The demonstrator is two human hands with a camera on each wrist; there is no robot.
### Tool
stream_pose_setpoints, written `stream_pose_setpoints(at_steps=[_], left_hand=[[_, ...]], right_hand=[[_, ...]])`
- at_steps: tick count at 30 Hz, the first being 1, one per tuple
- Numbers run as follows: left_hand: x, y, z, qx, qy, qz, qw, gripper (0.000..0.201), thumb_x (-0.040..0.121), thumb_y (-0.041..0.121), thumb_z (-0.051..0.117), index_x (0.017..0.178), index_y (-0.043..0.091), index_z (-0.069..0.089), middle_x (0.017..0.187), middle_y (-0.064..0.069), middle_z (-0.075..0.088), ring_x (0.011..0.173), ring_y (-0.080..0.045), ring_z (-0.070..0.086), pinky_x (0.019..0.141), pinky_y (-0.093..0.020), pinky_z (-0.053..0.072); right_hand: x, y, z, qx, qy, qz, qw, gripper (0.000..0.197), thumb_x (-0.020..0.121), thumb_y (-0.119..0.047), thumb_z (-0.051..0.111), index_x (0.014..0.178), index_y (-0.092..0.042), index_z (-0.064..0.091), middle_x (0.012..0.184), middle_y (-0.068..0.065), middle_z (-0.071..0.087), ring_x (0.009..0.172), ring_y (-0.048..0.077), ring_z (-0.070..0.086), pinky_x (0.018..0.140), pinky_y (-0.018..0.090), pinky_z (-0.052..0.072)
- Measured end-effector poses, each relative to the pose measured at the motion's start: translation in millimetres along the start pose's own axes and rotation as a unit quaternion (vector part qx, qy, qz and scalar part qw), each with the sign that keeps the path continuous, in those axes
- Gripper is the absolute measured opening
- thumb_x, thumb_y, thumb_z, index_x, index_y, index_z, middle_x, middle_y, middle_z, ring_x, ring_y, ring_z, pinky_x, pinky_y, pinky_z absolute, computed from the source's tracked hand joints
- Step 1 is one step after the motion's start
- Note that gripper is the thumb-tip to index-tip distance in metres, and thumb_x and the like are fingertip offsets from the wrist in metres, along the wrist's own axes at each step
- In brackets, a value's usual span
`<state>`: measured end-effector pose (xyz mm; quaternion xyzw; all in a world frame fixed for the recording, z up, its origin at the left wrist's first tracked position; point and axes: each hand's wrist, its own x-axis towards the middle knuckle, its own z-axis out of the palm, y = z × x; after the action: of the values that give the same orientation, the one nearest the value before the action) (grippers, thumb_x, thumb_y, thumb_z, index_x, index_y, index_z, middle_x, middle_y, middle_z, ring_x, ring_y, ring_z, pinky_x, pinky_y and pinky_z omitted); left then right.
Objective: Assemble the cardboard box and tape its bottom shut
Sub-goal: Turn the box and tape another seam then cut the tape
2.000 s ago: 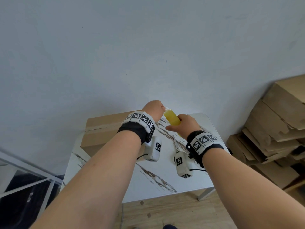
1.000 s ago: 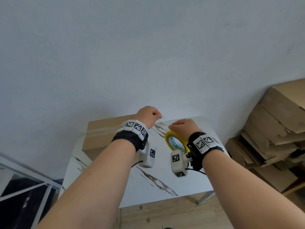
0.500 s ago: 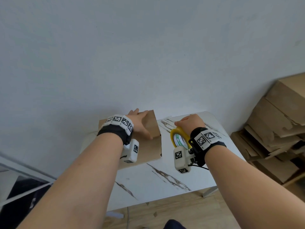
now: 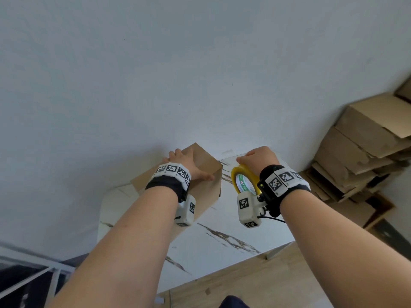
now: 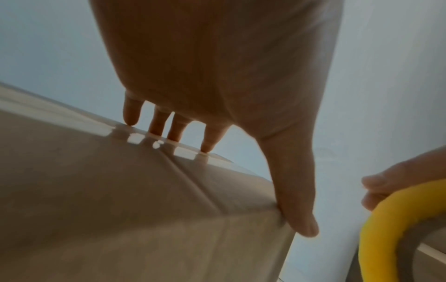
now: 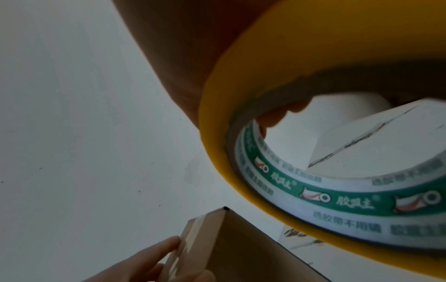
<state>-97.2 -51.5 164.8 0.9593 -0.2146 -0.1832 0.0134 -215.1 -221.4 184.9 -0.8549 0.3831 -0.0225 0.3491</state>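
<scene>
A brown cardboard box stands on the white marble table, one corner toward the wall. Glossy clear tape runs along its top seam. My left hand lies flat on the box top; its straight fingertips touch the taped strip and the thumb lies over the near edge. To the right, above the table, my right hand grips a yellow tape roll held upright. In the right wrist view its fingers curl through the roll, whose core is printed green and white.
A stack of flattened and folded cardboard boxes leans against the wall at the right, on the wooden floor. A plain white wall stands right behind the table. A white metal frame is at the lower left.
My left hand let go of the tape and moved onto the box, which has turned and slid toward the table's middle. My right hand lowered the roll and holds it beside the box.
</scene>
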Motion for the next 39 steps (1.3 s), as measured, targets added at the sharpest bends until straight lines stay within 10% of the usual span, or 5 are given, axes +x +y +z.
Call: stream_pose_setpoints(at_steps=[10,16,22,27,39], left_hand=[[-6,26,-31,-0.232,0.034,0.096,0.967,0.035,0.073,0.043,0.072,0.106,0.032,0.068,0.114,0.010,0.066,0.111,-0.015,0.059,0.104,-0.039,0.042],[-7,40,-31,-0.288,0.058,0.112,0.949,0.007,0.074,0.034,0.075,0.074,0.029,0.069,0.090,0.009,0.070,0.095,-0.016,0.065,0.095,-0.040,0.050],[-9,51,-35,-0.318,0.037,0.115,0.940,0.016,0.088,0.029,0.064,0.096,0.015,0.066,0.112,-0.004,0.067,0.100,-0.020,0.060,0.089,-0.032,0.046],[-8,64,-40,-0.302,0.045,0.082,0.949,0.030,0.094,0.025,0.056,0.112,0.003,0.064,0.116,-0.013,0.066,0.109,-0.030,0.060,0.090,-0.033,0.046],[15,55,-41,-0.236,0.073,0.017,0.969,0.031,0.094,0.027,0.053,0.081,0.001,0.064,0.096,-0.017,0.067,0.097,-0.034,0.062,0.083,-0.036,0.048]], right_hand=[[-7,-6,-2,-0.004,0.011,-0.009,1.000,0.030,0.079,-0.031,0.064,0.089,-0.005,0.074,0.091,0.015,0.072,0.064,0.019,0.053,0.063,0.030,0.052],[-12,-7,-7,-0.011,-0.003,-0.034,0.999,0.024,0.083,-0.035,0.065,0.080,-0.014,0.075,0.080,0.006,0.071,0.062,0.012,0.056,0.055,0.024,0.046],[-12,4,-13,0.013,-0.037,-0.014,0.999,0.040,0.087,-0.048,0.058,0.100,-0.012,0.068,0.095,0.003,0.070,0.084,0.020,0.061,0.071,0.028,0.046],[-12,12,-21,0.079,-0.071,0.028,0.994,0.051,0.088,-0.058,0.050,0.081,-0.009,0.065,0.054,0.001,0.067,0.057,0.017,0.061,0.059,0.026,0.044],[-5,24,-27,0.103,-0.137,-0.023,0.985,0.033,0.090,-0.041,0.057,0.091,-0.009,0.065,0.085,0.007,0.066,0.081,0.024,0.063,0.082,0.037,0.050]])
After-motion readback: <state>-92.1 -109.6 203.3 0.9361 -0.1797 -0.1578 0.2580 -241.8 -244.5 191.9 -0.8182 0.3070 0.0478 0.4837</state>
